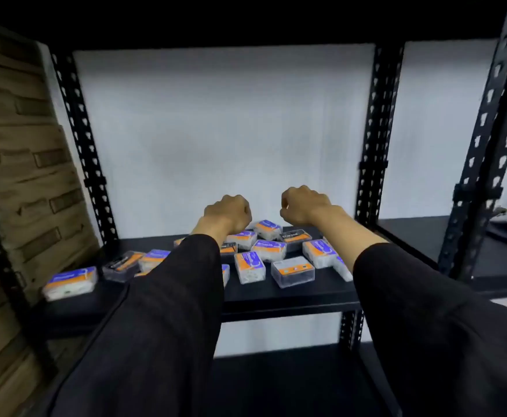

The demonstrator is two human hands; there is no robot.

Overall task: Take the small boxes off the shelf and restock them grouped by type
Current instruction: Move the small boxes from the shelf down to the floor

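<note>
A: On the far left one white box point(70, 283) is lying alone near the shelf point(291, 296) edge, and beside it a dark box point(122, 265) is resting with its neighbours

B: And the left hand point(227, 212)?

A: It is hovering above the middle pile of boxes point(264, 251), fingers curled into a fist and holding nothing. The right hand point(304, 206) is doing the same, also clenched and empty

B: So nothing is taken off yet, I think

A: Yes, all boxes are lying mixed, white ones and dark ones together. To do this well, I am thinking each hand is needing to open first, then take boxes from the top of the pile, because the clear plastic looks slippery and the lone box on the left could fall off
</note>
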